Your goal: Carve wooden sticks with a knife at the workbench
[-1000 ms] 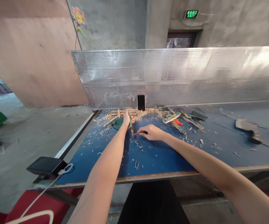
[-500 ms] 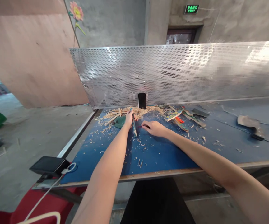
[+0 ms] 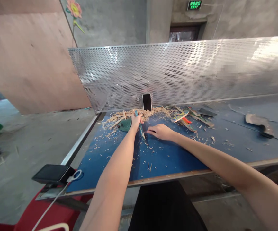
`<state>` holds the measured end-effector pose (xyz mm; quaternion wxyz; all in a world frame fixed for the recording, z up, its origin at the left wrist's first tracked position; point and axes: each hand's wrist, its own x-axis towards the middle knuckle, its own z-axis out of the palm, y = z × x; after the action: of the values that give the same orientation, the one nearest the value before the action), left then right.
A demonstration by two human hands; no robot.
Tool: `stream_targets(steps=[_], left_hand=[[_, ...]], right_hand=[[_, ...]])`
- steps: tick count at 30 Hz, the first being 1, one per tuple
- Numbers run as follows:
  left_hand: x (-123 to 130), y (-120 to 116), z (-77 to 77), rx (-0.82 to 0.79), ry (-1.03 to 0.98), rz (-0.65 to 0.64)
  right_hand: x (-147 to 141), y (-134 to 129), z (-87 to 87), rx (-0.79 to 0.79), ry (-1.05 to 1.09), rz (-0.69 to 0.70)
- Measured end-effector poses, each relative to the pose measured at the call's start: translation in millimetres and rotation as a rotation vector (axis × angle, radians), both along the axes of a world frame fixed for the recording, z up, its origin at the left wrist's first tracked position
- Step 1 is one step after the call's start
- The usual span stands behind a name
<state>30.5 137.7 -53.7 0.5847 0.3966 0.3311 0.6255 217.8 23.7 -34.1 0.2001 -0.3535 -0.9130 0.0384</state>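
My left hand (image 3: pixel 136 122) is closed around a narrow, blue-painted strip of wood (image 3: pixel 142 132). The strip slants down toward me, its lower end pale where paint is gone. To the right, my right hand (image 3: pixel 162 132) is wrapped round a small knife (image 3: pixel 147 132); most of it is hidden by the fingers, and its thin tip points at the strip. Whether the tip touches the wood I cannot tell. Beside my left wrist lies a dark green piece (image 3: pixel 124 125), perhaps cloth. Curled wood shavings (image 3: pixel 116 118) are heaped behind both hands.
A phone (image 3: pixel 147 102) leans upright before a perforated metal screen (image 3: pixel 129 73). Painted wood scraps (image 3: pixel 180 116) lie right of centre on the blue tabletop (image 3: pixel 167 160). Farther right are a curved brown piece (image 3: pixel 258 123) and a thin rod. A black device (image 3: pixel 53 173) with a cable sits at the left corner.
The lower end of the wood strip has swung a little to the right, closer to my right hand. My left hand has shifted slightly right; the view has moved slightly too.
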Motion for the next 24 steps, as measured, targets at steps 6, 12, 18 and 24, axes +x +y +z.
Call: stream_targets(steps=[6,12,18,24], left_hand=[[1.1,0.8,0.5,0.013,0.023,0.032],[1.3,-2.8,2.2,0.033,0.032,0.056],[1.5,-4.3,2.8,0.008,0.044,0.045],[2.0,-7.5,4.6,0.014,0.023,0.033]], right_hand=[[-2.3,-3.4,0.4,-0.016,0.022,-0.019],[-3.3,-4.4,0.3,0.012,0.018,-0.027],[-4.4,-6.5,3.0,0.127,-0.137,-0.069],[-9.7,-9.3,7.9,0.173,-0.321,-0.156]])
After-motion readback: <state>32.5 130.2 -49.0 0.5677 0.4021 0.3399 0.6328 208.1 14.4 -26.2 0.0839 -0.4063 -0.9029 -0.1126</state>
